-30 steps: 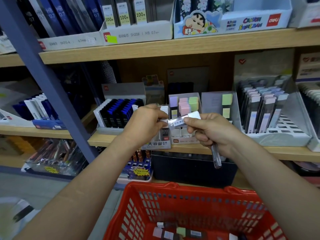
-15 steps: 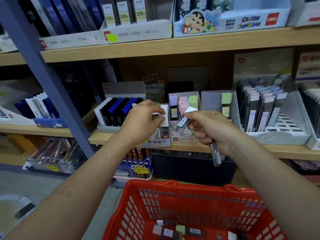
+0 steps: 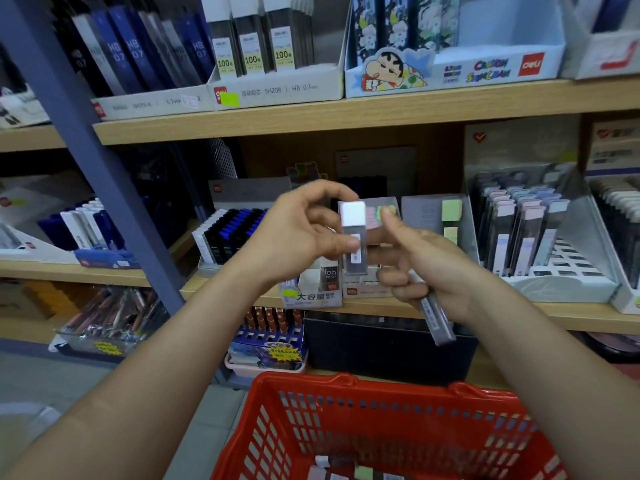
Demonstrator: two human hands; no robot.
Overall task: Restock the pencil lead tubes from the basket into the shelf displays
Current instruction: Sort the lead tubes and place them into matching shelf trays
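Through the head camera, my left hand pinches the white-capped clear plastic lead tube upright between thumb and fingers, just in front of the small white cardboard display box, while my right hand, beside it, curls round a second clear tube slanting down toward the red plastic basket.

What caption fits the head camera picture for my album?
Left hand pinches a white-capped lead tube upright before the shelf; right hand grips a second tube above the red basket.
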